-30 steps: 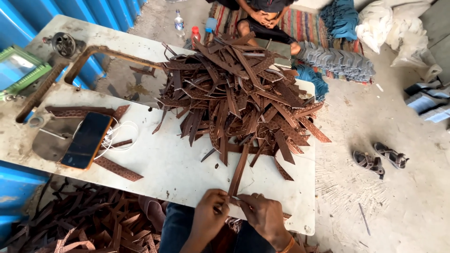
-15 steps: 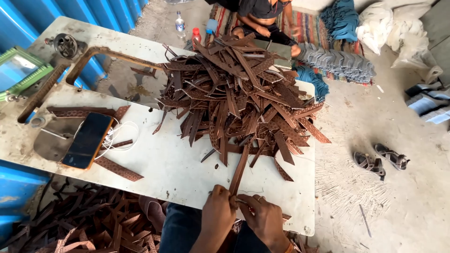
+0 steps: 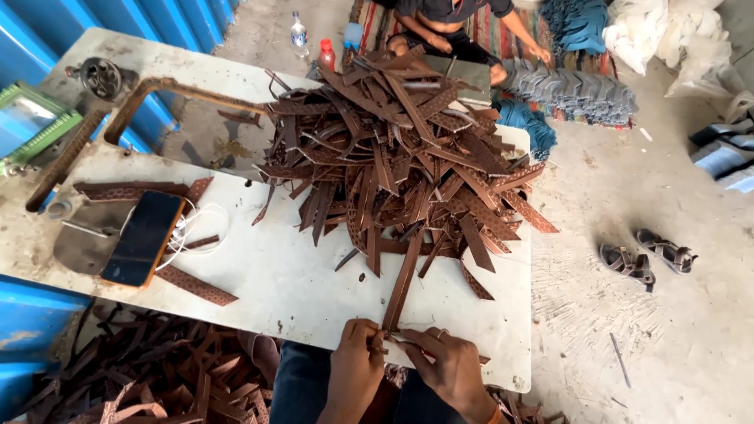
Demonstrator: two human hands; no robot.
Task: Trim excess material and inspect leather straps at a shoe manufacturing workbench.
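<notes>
We pinch the near end of a brown leather strip [image 3: 402, 284] with left hand [image 3: 355, 363] and right hand [image 3: 446, 363]; it seems light and flexible.

Both hands shifted: left hand [image 3: 355, 363] moved in toward right hand [image 3: 448, 365] across last second, fingertips now meeting at near end of brown strap [image 3: 402, 284], pinched between them at table edge. Strap's far end swung slightly, lying straighter up from fingers toward pile. Beyond fingertips, far past pile, seated person's hand [image 3: 540, 53] moved from lap out to grey stack [image 3: 577, 90]
</notes>
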